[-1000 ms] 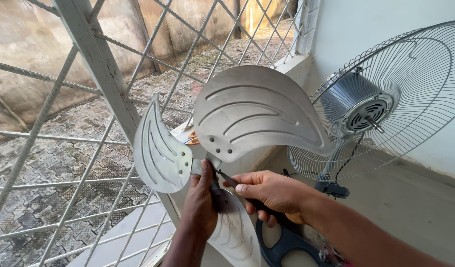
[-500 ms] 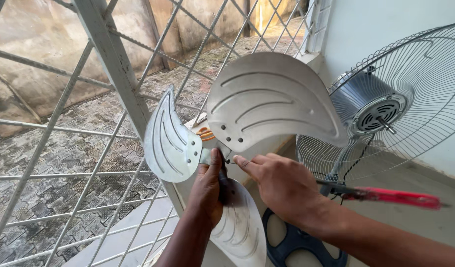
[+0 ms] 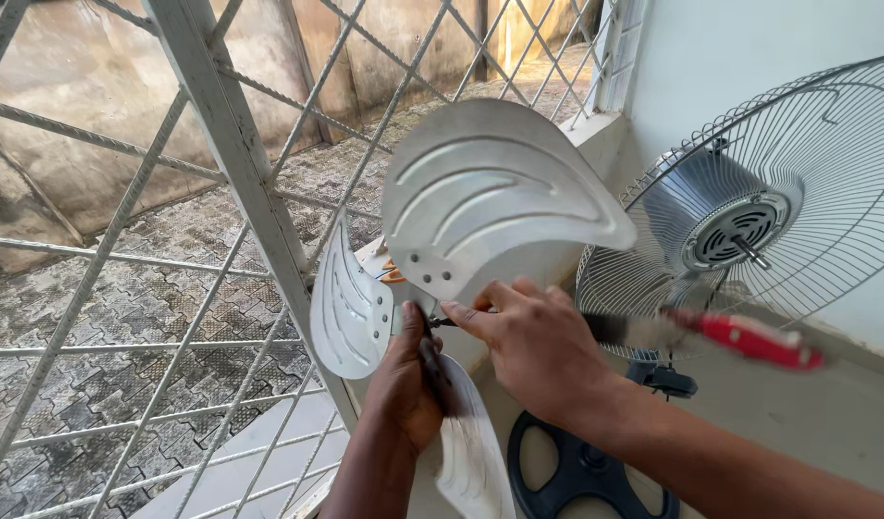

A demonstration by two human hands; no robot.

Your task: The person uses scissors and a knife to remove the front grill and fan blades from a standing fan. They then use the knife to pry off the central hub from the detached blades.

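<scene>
The left hand (image 3: 408,384) grips the metal fan blade (image 3: 490,207) at its hub to steady it, while the right hand (image 3: 538,351) fingers pinch a red-handled screwdriver (image 3: 749,338) at that hub.

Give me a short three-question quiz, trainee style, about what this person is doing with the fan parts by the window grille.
1. True or false: the left hand grips the silver three-bladed metal fan propeller at its hub.
2. Which thing does the right hand hold? A) a red-handled tool B) a paintbrush C) a cup
3. Fill in: the round wire fan guard with its grey motor stands to the person's ____.

Key
1. True. The left hand's grip is closed at the hub, where the blades meet.
2. A. The red-handled tool, blurred, sticks out to the right from that hand, whose fingertips meet the hub.
3. Right, before the pale wall; the white metal window grille is on the left.
</scene>
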